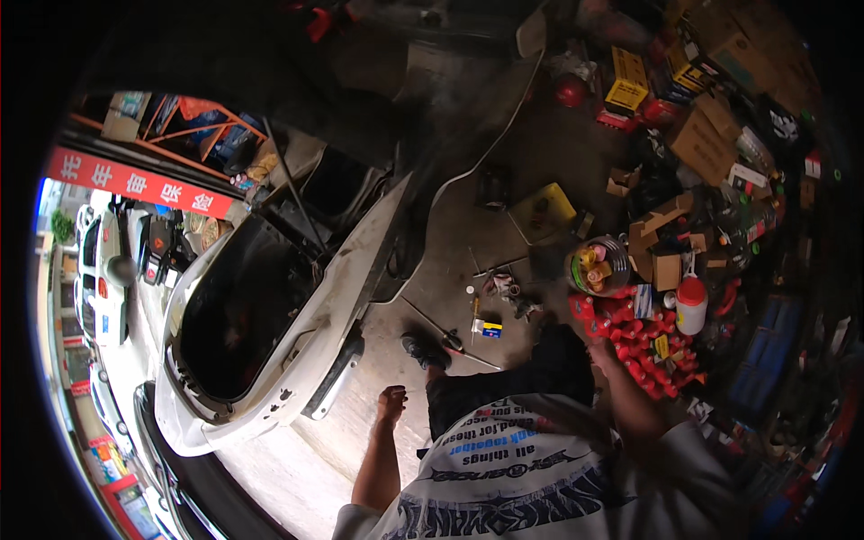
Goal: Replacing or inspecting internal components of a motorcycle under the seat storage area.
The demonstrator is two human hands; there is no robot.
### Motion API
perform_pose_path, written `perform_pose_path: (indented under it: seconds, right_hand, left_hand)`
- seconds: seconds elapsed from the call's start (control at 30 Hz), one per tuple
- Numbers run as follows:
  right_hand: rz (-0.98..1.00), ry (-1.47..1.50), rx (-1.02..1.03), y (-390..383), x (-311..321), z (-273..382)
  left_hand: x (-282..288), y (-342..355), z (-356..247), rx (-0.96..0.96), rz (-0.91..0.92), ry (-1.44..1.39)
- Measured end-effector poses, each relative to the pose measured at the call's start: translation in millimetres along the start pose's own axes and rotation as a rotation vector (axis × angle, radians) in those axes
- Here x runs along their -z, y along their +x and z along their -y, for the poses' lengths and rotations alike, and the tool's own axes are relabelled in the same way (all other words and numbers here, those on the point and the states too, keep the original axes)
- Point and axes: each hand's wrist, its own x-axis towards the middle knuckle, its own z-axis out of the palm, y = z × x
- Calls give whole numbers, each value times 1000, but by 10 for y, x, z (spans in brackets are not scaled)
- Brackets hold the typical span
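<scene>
My left hand [391, 403] is closed and hangs low beside my left leg. A thin white stick [401, 391], much like a cigarette, pokes out from its fingers. My right hand [598, 349] is down by my right thigh, nearest to a heap of red plastic bottles [621, 328]; its fingers are too dark and small to make out. To my left stands a white car [346, 261] with a large dark opening in its body. On the floor ahead lie a long-handled tool [432, 328], a small blue and yellow box [488, 330] and a crumpled glove or rag [500, 285].
Ahead sits a yellow tray [551, 202]. A round metal container [616, 256] with yellow items stands by the bottles, near a white bottle with a red cap [691, 310]. Cardboard boxes [702, 144] pile up on the right. Parked cars [101, 270] show at far left.
</scene>
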Motion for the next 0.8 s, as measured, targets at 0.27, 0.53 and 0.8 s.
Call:
perform_pose_path:
  seconds: [0.27,0.53,0.8]
  right_hand:
    - [-81,483,-74,-387,301,-420]
    - [46,416,-164,-726,-362,-1061]
    - [-246,-292,399,757,-1234,-1113]
  left_hand:
    - [-503,831,-484,-212,228,385]
    - [-894,1859,-853,-459,239,767]
    - [-2212,2106,-466,-611,279,953]
